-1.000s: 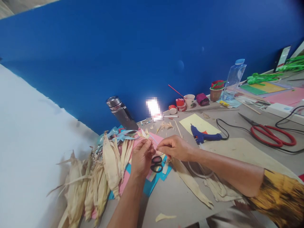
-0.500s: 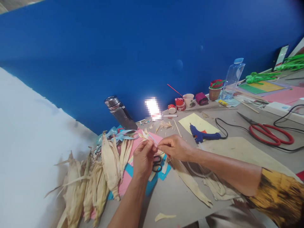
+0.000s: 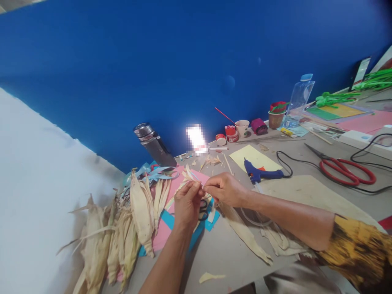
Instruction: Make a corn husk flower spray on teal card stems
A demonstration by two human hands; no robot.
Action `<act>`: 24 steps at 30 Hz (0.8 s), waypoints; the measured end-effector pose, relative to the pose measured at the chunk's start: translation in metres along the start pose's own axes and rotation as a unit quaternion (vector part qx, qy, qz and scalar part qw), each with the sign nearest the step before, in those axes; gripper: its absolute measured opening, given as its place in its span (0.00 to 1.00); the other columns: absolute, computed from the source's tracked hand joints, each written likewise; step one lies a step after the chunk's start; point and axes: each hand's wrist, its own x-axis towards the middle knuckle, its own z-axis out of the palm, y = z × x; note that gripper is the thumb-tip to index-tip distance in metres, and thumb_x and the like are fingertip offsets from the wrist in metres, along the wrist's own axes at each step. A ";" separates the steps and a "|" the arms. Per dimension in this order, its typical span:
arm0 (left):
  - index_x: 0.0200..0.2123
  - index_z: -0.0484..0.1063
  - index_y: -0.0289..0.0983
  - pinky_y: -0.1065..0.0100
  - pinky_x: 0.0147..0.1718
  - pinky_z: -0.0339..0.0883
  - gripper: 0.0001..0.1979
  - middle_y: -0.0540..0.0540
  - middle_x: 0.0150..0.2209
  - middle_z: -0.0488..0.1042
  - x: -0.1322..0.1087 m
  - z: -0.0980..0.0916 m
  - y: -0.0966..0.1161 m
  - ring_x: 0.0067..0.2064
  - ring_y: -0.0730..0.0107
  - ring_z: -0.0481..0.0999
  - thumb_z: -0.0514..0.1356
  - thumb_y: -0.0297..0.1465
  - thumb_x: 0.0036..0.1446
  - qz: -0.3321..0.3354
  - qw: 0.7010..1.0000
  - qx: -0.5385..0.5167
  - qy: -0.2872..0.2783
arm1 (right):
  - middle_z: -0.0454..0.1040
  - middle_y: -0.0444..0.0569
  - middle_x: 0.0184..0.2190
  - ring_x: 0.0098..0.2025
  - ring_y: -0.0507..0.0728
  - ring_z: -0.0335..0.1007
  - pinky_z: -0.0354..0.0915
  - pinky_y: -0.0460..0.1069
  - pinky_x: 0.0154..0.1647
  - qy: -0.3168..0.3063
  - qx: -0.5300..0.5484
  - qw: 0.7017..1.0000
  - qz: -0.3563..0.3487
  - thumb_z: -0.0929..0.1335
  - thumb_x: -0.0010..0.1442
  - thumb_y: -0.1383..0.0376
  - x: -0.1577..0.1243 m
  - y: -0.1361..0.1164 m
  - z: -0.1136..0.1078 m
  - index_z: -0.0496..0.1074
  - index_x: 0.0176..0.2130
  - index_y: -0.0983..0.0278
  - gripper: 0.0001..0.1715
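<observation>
My left hand [image 3: 187, 204] is closed in a pinch over the pink paper [image 3: 165, 230]. Pale strips of dried corn husk [image 3: 188, 173] stick out beyond its fingertips, beside a thin whitish strip. Close against it, my right hand [image 3: 226, 190] pinches at the same spot; what lies between its fingertips is too small to make out. Below the hands are black-handled scissors [image 3: 203, 210], partly covered, and blue paper [image 3: 196, 241]. A long corn husk [image 3: 245, 234] runs from under my right hand toward the table's front.
Bundled corn husks [image 3: 142, 214] lie at left, near a dark thermos [image 3: 156, 147]. To the right are a blue glue gun [image 3: 260, 171] with its cord and red-handled scissors [image 3: 343, 167]. Paper cups [image 3: 243, 128] and a plastic bottle [image 3: 298, 102] stand along the blue wall.
The husk strips beyond my left fingers have shifted slightly right and changed angle. My left fingertips have moved a little toward the right ones. My right hand has barely moved.
</observation>
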 end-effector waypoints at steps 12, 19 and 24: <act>0.31 0.79 0.34 0.72 0.29 0.66 0.11 0.50 0.24 0.71 0.001 -0.003 -0.002 0.26 0.77 0.69 0.70 0.33 0.44 -0.011 0.999 0.024 -0.023 | 0.68 0.42 0.16 0.19 0.48 0.60 0.55 0.43 0.23 -0.015 0.049 0.999 0.014 0.64 0.59 0.65 0.005 0.002 -0.004 0.68 0.18 0.66 0.19; 0.31 0.74 0.34 0.75 0.18 0.57 0.15 0.53 0.22 0.68 0.004 -0.009 0.001 0.20 0.79 0.66 0.69 0.39 0.46 -0.038 0.999 0.029 0.025 | 0.70 0.43 0.20 0.19 0.46 0.52 0.49 0.43 0.20 -0.047 0.173 0.983 0.048 0.66 0.60 0.56 0.012 0.016 -0.012 0.77 0.39 0.70 0.20; 0.34 0.73 0.34 0.76 0.18 0.57 0.14 0.52 0.25 0.70 0.003 -0.008 0.003 0.20 0.81 0.65 0.68 0.36 0.46 -0.026 0.999 0.035 0.008 | 0.75 0.49 0.27 0.22 0.47 0.57 0.54 0.43 0.22 -0.064 0.200 0.976 0.051 0.68 0.57 0.56 0.013 0.021 -0.011 0.78 0.42 0.70 0.21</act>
